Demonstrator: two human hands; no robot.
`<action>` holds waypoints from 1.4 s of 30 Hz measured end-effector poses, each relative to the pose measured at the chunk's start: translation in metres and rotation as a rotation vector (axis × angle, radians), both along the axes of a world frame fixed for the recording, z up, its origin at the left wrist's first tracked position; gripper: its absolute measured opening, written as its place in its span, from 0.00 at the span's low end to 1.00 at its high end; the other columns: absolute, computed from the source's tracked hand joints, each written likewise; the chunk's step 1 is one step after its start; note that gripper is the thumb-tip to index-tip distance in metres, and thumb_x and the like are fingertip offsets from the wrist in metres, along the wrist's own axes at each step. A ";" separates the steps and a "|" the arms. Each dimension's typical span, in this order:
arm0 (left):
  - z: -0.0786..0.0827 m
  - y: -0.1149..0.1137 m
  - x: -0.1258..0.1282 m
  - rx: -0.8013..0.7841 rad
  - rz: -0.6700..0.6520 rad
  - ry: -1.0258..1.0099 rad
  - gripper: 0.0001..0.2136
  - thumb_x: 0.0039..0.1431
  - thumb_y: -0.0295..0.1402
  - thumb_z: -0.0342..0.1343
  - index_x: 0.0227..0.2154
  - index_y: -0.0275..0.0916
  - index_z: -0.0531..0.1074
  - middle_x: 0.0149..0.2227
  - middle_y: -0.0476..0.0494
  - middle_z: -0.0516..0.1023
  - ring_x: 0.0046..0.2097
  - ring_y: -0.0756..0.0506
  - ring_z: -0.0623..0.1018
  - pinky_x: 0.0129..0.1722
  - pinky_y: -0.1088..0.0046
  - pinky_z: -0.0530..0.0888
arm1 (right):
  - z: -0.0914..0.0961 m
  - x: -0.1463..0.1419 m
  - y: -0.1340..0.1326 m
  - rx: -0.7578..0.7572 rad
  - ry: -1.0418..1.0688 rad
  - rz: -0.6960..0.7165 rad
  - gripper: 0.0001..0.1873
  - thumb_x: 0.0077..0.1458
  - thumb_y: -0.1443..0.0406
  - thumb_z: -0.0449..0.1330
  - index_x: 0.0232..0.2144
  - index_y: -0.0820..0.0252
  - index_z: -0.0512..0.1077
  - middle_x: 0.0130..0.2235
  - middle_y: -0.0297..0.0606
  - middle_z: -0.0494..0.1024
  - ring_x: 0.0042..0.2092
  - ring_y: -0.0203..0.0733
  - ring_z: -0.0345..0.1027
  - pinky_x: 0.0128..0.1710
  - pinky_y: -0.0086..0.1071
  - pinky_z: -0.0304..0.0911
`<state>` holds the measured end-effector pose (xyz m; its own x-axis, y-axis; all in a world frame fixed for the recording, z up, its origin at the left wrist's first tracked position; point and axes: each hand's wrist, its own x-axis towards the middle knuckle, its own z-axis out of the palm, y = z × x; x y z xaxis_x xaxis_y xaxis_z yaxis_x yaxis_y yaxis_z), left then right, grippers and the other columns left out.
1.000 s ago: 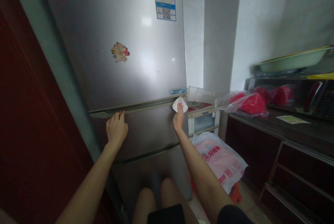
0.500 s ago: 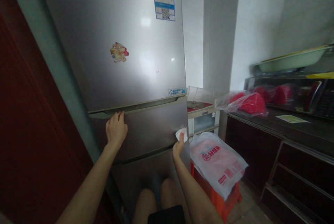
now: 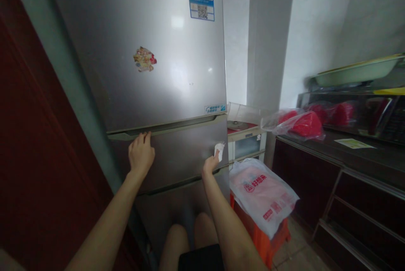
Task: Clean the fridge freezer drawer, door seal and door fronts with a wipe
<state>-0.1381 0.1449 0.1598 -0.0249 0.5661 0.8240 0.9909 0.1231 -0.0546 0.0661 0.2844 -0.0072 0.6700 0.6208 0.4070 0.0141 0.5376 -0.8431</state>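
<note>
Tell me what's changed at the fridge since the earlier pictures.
The right hand, holding the white cloth, moved down the right side of the middle drawer, then back up a little. Nothing was grasped or let go. The left hand stayed at the drawer's top edge; the bag stayed on the stool.

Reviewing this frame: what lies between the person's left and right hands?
In the head view, only the middle drawer front lies between the left hand and the right hand.
</note>
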 end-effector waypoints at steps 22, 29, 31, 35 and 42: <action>0.000 -0.001 0.001 -0.009 -0.016 -0.015 0.24 0.58 0.24 0.46 0.59 0.29 0.64 0.57 0.29 0.70 0.59 0.34 0.68 0.54 0.57 0.67 | 0.033 0.014 -0.018 0.129 -0.249 0.100 0.42 0.43 0.78 0.39 0.62 0.68 0.60 0.67 0.42 0.55 0.70 0.35 0.39 0.68 0.46 0.37; 0.001 -0.002 0.002 -0.021 0.001 -0.017 0.24 0.59 0.24 0.45 0.59 0.30 0.63 0.58 0.30 0.70 0.59 0.35 0.68 0.54 0.57 0.66 | -0.060 -0.002 -0.033 -0.046 -0.044 0.053 0.35 0.49 0.71 0.42 0.60 0.75 0.63 0.64 0.50 0.61 0.68 0.44 0.47 0.67 0.51 0.42; 0.000 -0.001 0.001 -0.021 -0.002 -0.014 0.24 0.59 0.24 0.45 0.59 0.30 0.63 0.58 0.30 0.70 0.59 0.34 0.68 0.54 0.57 0.66 | -0.076 -0.008 -0.036 -0.091 0.020 0.033 0.32 0.52 0.69 0.43 0.58 0.74 0.65 0.62 0.53 0.64 0.66 0.47 0.51 0.66 0.54 0.44; 0.000 0.000 0.000 -0.010 -0.004 -0.011 0.24 0.58 0.24 0.45 0.59 0.29 0.63 0.57 0.30 0.70 0.59 0.34 0.68 0.54 0.57 0.67 | -0.079 -0.017 -0.033 -0.153 0.115 -0.007 0.26 0.61 0.63 0.45 0.57 0.71 0.65 0.59 0.56 0.67 0.64 0.52 0.57 0.64 0.58 0.48; 0.002 -0.002 0.002 -0.029 0.013 0.005 0.24 0.59 0.24 0.45 0.59 0.29 0.62 0.58 0.30 0.69 0.59 0.35 0.68 0.54 0.58 0.67 | -0.020 -0.033 -0.010 -0.126 0.115 -0.007 0.26 0.62 0.57 0.55 0.59 0.61 0.62 0.60 0.48 0.64 0.62 0.52 0.58 0.62 0.58 0.51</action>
<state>-0.1363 0.1427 0.1618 -0.0281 0.5897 0.8071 0.9889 0.1342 -0.0637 0.0334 0.2746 -0.0268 0.7118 0.6576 0.2467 -0.0829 0.4274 -0.9002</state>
